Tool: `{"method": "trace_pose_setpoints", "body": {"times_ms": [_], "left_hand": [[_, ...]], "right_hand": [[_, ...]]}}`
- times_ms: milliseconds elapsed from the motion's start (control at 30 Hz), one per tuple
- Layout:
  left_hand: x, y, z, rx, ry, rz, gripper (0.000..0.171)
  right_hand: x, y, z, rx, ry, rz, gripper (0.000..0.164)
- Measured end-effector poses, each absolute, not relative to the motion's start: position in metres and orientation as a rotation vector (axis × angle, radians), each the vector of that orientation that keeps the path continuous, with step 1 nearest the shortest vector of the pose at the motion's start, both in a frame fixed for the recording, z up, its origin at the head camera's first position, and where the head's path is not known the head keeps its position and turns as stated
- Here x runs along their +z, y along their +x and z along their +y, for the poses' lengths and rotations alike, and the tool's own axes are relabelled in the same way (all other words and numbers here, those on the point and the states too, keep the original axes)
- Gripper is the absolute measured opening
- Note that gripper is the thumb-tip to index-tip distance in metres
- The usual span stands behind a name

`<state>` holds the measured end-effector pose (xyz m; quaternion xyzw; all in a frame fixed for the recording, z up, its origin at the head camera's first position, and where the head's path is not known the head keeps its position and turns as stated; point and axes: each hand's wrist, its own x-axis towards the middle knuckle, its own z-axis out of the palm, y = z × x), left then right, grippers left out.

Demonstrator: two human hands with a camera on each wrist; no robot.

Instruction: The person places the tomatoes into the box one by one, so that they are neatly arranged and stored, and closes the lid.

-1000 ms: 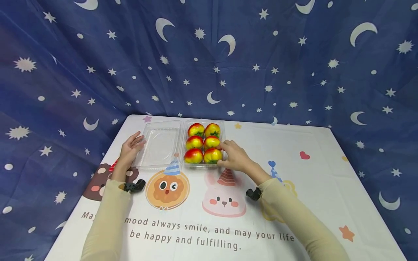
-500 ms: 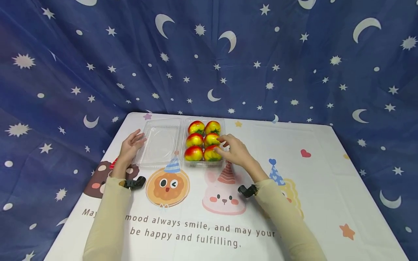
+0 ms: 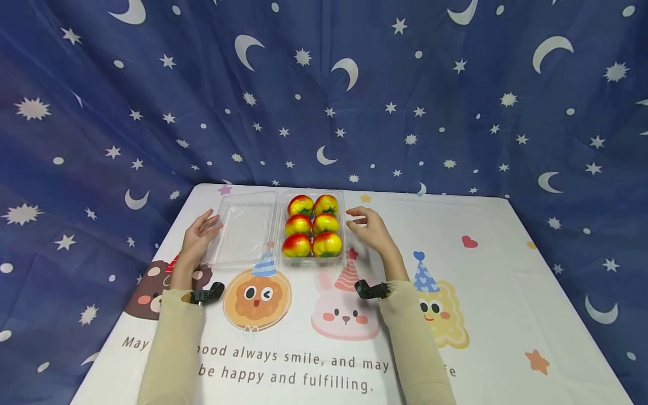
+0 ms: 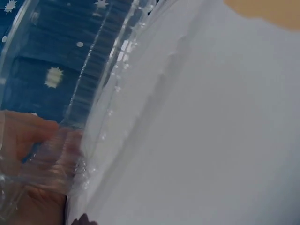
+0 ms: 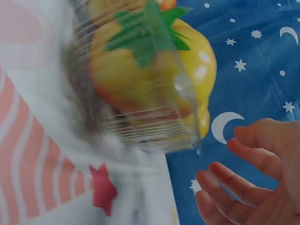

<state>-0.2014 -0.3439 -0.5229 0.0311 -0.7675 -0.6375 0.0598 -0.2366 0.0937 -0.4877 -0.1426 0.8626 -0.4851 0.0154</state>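
Note:
A clear plastic clamshell box lies spread on the table. Its base (image 3: 315,261) holds several shiny yellow-and-red fruits (image 3: 327,245) with green leafy tops, persimmon-like, in two columns. The lid (image 3: 246,229) lies folded out to the left. At the lid's left edge is my left hand (image 3: 196,239), fingers loosely bent; the left wrist view shows this hand (image 4: 33,154) through clear plastic. Just right of the base, my right hand (image 3: 372,229) hovers with nothing in it. The right wrist view has its fingers apart from the box wall and a fruit (image 5: 145,70).
The white tablecloth (image 3: 486,298) carries printed cartoon faces, lettering, a heart and stars. A dark blue curtain (image 3: 395,79) with moons and stars hangs behind the table and along its sides. Each wrist wears a black camera mount (image 3: 372,289).
My right hand has come off the fruits at the right side of the box and moved right, clear of the base. My left hand stays by the lid.

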Motion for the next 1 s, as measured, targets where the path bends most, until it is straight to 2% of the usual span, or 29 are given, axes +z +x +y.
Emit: {"method": "trace_pose_setpoints", "body": {"times_ms": [333,633,800,1000], "left_hand": [[-0.554,-0.214,-0.357,-1.888,0.044,-2.304,0.064],[-0.53,-0.193,-0.346,-1.832,0.051,-2.323,0.062],[-0.517,-0.195,-0.34,-1.83,0.044,-2.327,0.062],[-0.538,-0.206,-0.352,-1.877,0.027,-2.297,0.061]], "right_hand": [[-0.51,-0.231,0.086,-1.588,-0.463,2.599,0.036],[-0.518,-0.229,0.082,-1.753,-0.46,2.471,0.044],[-0.517,-0.23,0.083,-1.778,-0.408,2.464,0.05],[-0.505,-0.224,0.083,-1.752,-0.419,2.446,0.05]]}}
